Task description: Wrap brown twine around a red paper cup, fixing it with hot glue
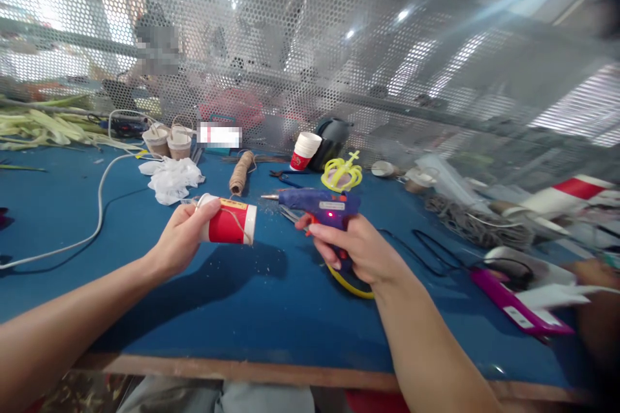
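Note:
A red and white paper cup lies sideways in my left hand, whose fingers wrap round its left end. A strand of twine runs across the cup's red side and hangs near its right end. My right hand grips a blue hot glue gun by its handle, with fingers at the orange trigger. A red light glows on the gun's body. Its metal nozzle points left toward the cup, a short gap apart from it. Behind the cup stands a spool of twine.
Crumpled white plastic lies back left near two twine-wrapped cups. Behind the gun are stacked paper cups, a yellow crown and pliers. A purple power strip lies right. Perforated metal borders the back.

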### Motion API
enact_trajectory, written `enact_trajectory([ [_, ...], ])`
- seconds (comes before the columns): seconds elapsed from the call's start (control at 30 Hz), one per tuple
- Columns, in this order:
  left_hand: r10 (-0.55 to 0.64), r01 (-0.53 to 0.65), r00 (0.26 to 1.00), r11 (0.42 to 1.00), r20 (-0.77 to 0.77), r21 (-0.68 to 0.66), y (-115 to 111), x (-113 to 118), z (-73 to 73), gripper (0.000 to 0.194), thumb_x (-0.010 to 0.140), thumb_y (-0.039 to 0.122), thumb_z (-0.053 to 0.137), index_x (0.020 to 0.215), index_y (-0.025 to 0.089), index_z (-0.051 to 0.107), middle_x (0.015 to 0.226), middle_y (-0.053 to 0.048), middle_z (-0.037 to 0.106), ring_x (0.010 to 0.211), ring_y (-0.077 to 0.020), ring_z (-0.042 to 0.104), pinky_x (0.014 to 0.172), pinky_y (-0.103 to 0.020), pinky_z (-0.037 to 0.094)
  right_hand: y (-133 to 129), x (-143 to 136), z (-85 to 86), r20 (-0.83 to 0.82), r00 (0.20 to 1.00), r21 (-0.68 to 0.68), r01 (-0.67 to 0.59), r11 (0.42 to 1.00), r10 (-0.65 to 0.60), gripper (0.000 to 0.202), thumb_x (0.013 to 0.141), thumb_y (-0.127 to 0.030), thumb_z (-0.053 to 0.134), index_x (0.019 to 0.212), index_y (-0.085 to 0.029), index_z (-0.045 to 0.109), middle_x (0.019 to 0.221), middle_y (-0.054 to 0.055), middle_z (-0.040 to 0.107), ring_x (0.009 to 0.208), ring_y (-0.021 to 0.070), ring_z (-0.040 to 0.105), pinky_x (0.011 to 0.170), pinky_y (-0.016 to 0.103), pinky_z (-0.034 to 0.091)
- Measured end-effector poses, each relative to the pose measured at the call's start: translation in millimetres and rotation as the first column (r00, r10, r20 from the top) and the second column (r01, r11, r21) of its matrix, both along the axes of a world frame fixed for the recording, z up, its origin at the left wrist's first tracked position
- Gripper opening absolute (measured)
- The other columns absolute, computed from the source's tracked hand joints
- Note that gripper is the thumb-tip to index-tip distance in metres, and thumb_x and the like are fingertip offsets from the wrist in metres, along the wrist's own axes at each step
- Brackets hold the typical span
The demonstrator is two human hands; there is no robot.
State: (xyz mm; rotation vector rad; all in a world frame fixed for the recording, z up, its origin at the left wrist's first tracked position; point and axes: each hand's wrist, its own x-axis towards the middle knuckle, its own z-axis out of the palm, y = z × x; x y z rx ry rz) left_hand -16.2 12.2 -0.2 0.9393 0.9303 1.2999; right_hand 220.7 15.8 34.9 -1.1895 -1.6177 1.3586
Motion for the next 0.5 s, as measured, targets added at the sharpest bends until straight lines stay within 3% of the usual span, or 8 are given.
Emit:
enact_trajectory([
  [0.13, -0.014, 0.014, 0.998, 1.000, 0.053, 0.000, 1.1, -1.0, -1.6, 0.024, 0.072, 0.032, 0.058, 0.059, 0.012, 0.062, 0.052, 0.000, 0.062, 0.046, -0.0099, 0.053, 0.050, -0.020, 0.041, 21.1, 12.3, 1.4, -0.045, 0.980, 0.017, 0.194, 0.981, -0.193, 0.022, 0.066, -0.031, 0.066, 0.072, -0.013, 0.055, 0.055, -0.002, 0.053, 0.046, 0.0058, 0.047, 0.042, 0.018, 0.038],
  [0.23, -0.018, 0.018, 0.997, 1.000, 0.081, -0.006, 1.3, -1.4, -2.6, 0.022, 0.073, 0.030, 0.059, 0.059, 0.013, 0.062, 0.051, 0.001, 0.061, 0.045, -0.0088, 0.052, 0.049, -0.019, 0.041, 47.2, 22.7, -5.3, 0.099, 0.931, 0.093, 0.343, 0.935, -0.351, 0.023, 0.071, -0.036, 0.060, 0.072, -0.013, 0.056, 0.063, 0.000, 0.055, 0.052, 0.0059, 0.050, 0.046, 0.018, 0.041],
  [0.37, -0.024, 0.026, 0.996, 0.999, 0.089, -0.019, 1.3, -1.4, -2.8, 0.023, 0.073, 0.030, 0.059, 0.058, 0.013, 0.061, 0.050, 0.002, 0.061, 0.044, -0.0084, 0.051, 0.048, -0.018, 0.041, 79.6, 33.9, -25.3, 0.260, 0.869, 0.100, 0.409, 0.907, -0.421, 0.027, 0.073, -0.035, 0.059, 0.057, -0.014, 0.051, 0.050, 0.000, 0.052, 0.040, 0.0052, 0.044, 0.038, 0.019, 0.037],
  [0.5, -0.028, 0.031, 0.996, 0.999, 0.079, -0.037, 0.8, -0.5, -1.7, 0.024, 0.072, 0.031, 0.059, 0.057, 0.013, 0.061, 0.049, 0.001, 0.060, 0.042, -0.0085, 0.050, 0.046, -0.019, 0.041, 92.1, 43.4, -43.5, 0.377, 0.803, 0.164, 0.432, 0.887, -0.461, 0.029, 0.070, -0.033, 0.062, 0.050, -0.016, 0.049, 0.039, -0.001, 0.046, 0.035, 0.0075, 0.042, 0.036, 0.022, 0.034],
])
